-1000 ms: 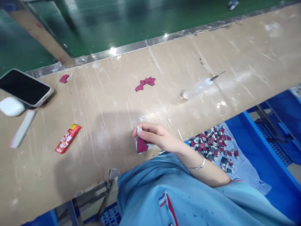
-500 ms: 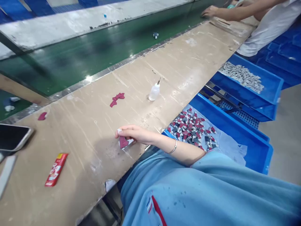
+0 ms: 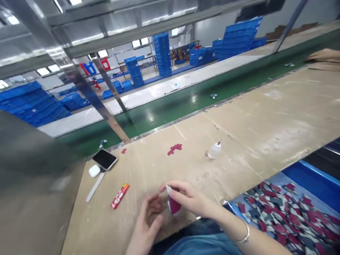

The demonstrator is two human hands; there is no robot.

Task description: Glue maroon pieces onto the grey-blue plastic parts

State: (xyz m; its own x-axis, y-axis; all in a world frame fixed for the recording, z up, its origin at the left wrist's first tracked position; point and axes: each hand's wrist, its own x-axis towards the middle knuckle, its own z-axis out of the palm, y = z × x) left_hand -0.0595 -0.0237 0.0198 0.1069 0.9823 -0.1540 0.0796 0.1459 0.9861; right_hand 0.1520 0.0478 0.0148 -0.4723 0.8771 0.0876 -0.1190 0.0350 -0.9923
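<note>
From my end I could see both hands over the table [image 3: 252, 127], close to its near edge. The right hand [image 3: 190, 196] pinched a maroon and white piece [image 3: 175, 206] between the thumb and fingers, with its pale tip poking up; I could not tell whether its lower end met the tabletop. The left hand [image 3: 147, 219] was just beside it, the fingers loosely curved, parted from the thumb and gripping nothing that I could make out. A bracelet [image 3: 245, 234] circled the right wrist.

Towards the table's far left corner I had a phone [image 3: 105, 159], with a white case [image 3: 94, 171] just beside it and a pale strip [image 3: 95, 187] slanting towards the left edge. A red packet [image 3: 120, 196] lay between that strip and the left hand. Near the far edge I noted a small maroon scrap [image 3: 123, 151] close to the phone and, farther right, a cluster of maroon scraps [image 3: 175, 148]. A white bottle [image 3: 214, 151] with a thin tip stood to the right of those.

Below the near edge, on the right, I saw a blue bin [image 3: 317, 175] with many maroon, grey and white bits [image 3: 287, 216] inside. Another person's hand [image 3: 324, 55] reached in by the far edge, well to the right.
</note>
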